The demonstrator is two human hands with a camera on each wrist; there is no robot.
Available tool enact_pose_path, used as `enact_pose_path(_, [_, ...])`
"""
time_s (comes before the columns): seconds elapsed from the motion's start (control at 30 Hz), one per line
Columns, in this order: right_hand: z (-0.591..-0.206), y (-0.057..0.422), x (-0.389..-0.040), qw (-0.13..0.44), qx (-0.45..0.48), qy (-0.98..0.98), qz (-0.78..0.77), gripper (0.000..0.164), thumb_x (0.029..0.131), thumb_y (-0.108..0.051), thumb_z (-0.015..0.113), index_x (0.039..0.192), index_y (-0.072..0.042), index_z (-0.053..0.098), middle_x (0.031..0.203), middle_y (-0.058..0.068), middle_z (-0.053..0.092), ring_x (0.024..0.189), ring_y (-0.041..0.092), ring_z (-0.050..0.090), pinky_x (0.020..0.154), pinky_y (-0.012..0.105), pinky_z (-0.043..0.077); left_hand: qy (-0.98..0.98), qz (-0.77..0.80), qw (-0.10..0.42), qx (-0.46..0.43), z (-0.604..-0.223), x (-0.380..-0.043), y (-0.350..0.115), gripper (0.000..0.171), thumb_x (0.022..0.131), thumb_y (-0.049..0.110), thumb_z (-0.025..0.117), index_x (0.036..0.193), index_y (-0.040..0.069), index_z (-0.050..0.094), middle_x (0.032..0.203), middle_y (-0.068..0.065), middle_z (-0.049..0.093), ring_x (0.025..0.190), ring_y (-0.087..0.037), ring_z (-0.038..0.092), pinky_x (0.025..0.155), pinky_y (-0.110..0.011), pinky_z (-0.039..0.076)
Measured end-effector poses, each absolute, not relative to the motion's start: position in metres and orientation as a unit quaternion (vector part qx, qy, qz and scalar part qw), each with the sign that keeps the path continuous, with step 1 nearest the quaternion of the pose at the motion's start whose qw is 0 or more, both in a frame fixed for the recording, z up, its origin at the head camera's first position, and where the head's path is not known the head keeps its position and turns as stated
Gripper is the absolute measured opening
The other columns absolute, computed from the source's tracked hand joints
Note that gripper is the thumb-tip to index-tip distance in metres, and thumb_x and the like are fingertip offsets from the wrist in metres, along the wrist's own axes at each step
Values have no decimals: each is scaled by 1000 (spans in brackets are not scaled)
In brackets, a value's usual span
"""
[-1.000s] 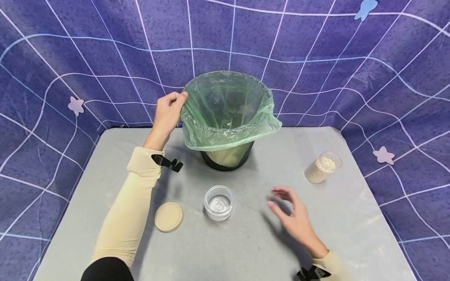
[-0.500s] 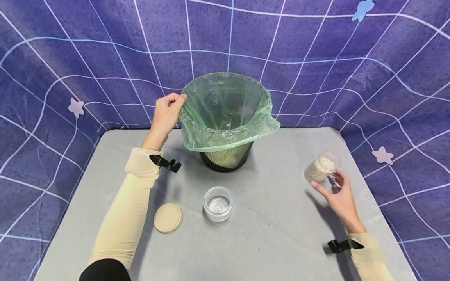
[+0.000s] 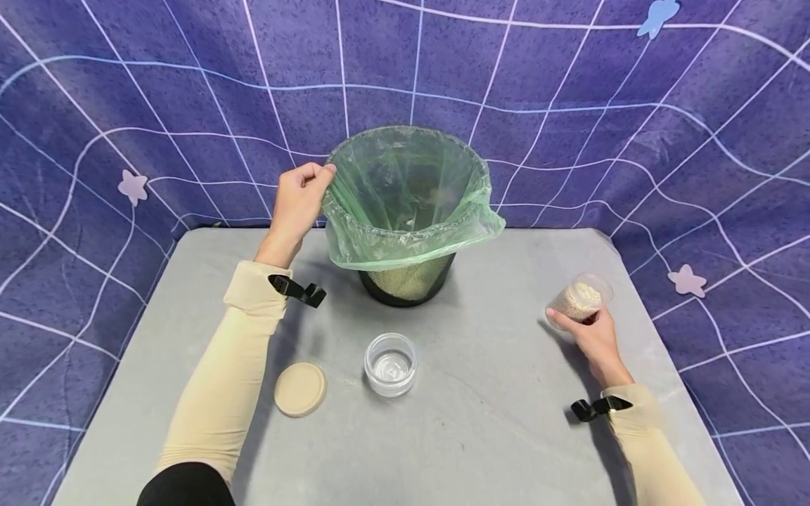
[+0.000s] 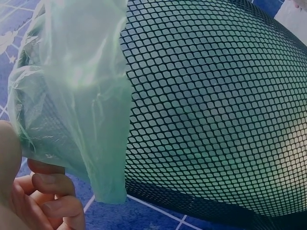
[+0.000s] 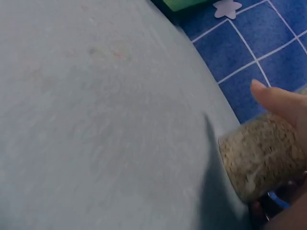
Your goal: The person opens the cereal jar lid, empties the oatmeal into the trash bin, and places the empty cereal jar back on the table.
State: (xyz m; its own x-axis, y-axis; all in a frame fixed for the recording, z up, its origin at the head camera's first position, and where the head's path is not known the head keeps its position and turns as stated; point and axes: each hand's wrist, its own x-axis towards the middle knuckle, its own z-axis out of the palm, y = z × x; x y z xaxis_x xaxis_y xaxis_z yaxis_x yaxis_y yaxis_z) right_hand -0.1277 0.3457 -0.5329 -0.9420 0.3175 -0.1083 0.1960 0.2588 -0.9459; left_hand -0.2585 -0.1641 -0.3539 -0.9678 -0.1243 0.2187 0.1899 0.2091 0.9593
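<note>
My left hand (image 3: pixel 302 204) pinches the left rim of a mesh waste bin (image 3: pixel 405 280) lined with a green plastic bag (image 3: pixel 405 247). In the left wrist view, the thumb and curled fingers (image 4: pixel 53 184) lie on either side of the folded-over bag edge (image 4: pixel 103 129). On the right, my right hand (image 3: pixel 598 341) grips a clear jar of pale oat-like flakes (image 3: pixel 583 299), thumb on its left side. The right wrist view shows the jar's flake-filled lower part (image 5: pixel 264 158) at the table; whether its base touches I cannot tell.
An open clear jar (image 3: pixel 391 365) stands in front of the bin, its glassy bottom showing. To its left lies a round beige lid (image 3: pixel 300 389). Purple cloth (image 3: pixel 538 84) with a line pattern hangs behind and beside the grey table (image 3: pixel 481 436).
My right hand has moved right and away from me to the flake jar, and its fingers have closed round it. The left hand stays on the bin's rim.
</note>
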Motion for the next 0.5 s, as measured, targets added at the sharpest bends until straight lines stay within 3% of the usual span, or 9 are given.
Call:
enact_pose_path(0.23, [-532,338,-136,74,-191,-791,576,53,87,-28,92,127,-21,57,113,-11,61,107,6,56,91,16,43,-776,-616,134,-23,-354,-262,-162,40,104,43,68,76,16,61,59,11,43,56,-9,43,56,-26,37])
enact_pose_path(0.5, [-529,330,-131,78,-197,-803,558,63,85,-30,94,133,-12,57,116,-7,62,107,6,57,91,17,45,-795,-576,190,-28,-357,-257,-165,53,104,58,62,71,17,51,61,9,34,60,-15,32,63,-31,28])
